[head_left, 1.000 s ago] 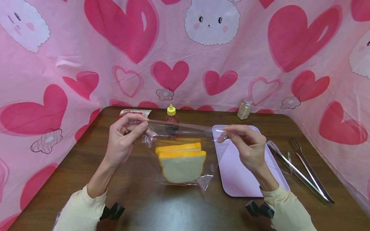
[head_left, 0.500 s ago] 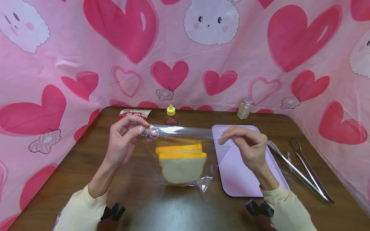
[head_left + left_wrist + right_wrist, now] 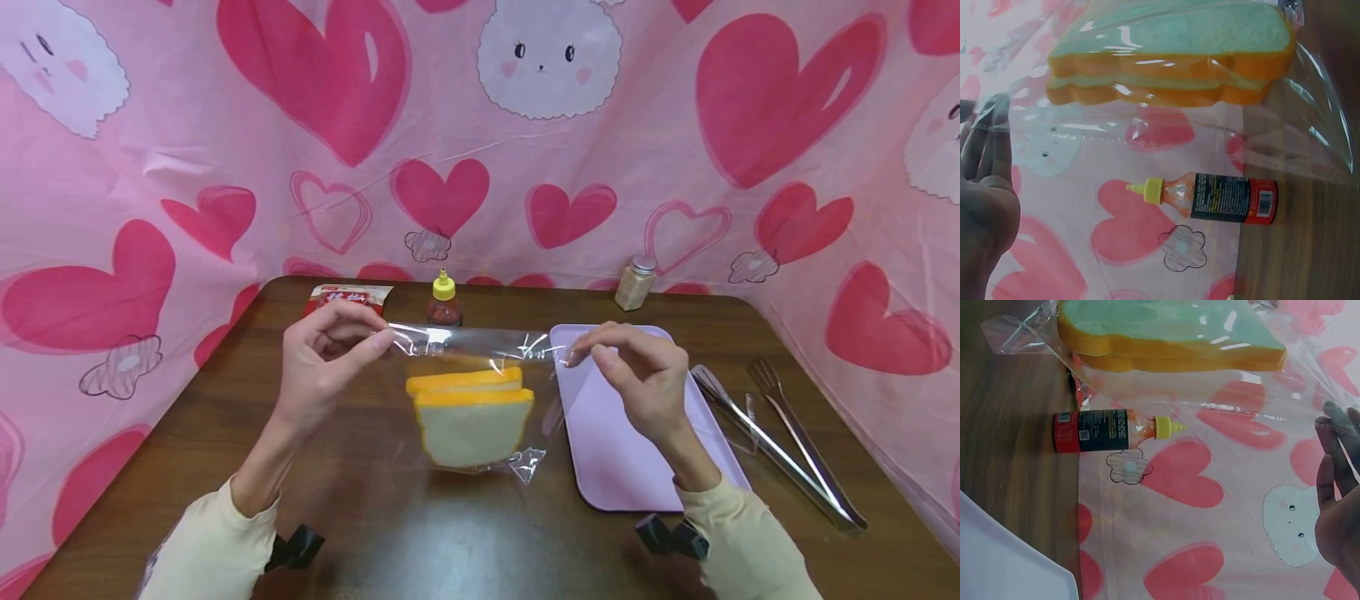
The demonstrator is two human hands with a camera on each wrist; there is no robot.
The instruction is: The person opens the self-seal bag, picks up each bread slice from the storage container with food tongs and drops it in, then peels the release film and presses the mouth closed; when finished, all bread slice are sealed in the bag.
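Observation:
A clear plastic bag (image 3: 528, 463) hangs upright between my hands in the head view, its top edge stretched sideways. Two bread slices (image 3: 474, 433) with yellow-orange crusts lie one behind the other inside it. My left hand (image 3: 322, 367) pinches the bag's top left corner between thumb and fingers. At the top right corner, my right hand (image 3: 648, 383) holds the film at its fingertips, the thumb bent behind them. Both wrist views show the bread through the film, with the left hand (image 3: 988, 187) and right hand (image 3: 1341, 487) at the bag's edge.
Behind the bag stands a sauce bottle (image 3: 444, 304) with a yellow nozzle cap. A red packet (image 3: 348, 296) lies at the back left, a seasoning jar (image 3: 636, 283) at the back right. The lilac tray (image 3: 622, 467) sits under my right hand, metal tongs (image 3: 787, 458) beyond it.
The top edge of the bag has come down a little from in front of the bottle, whose body shows more. The right thumb has drawn back from the fingertips. The bread hangs slightly higher.

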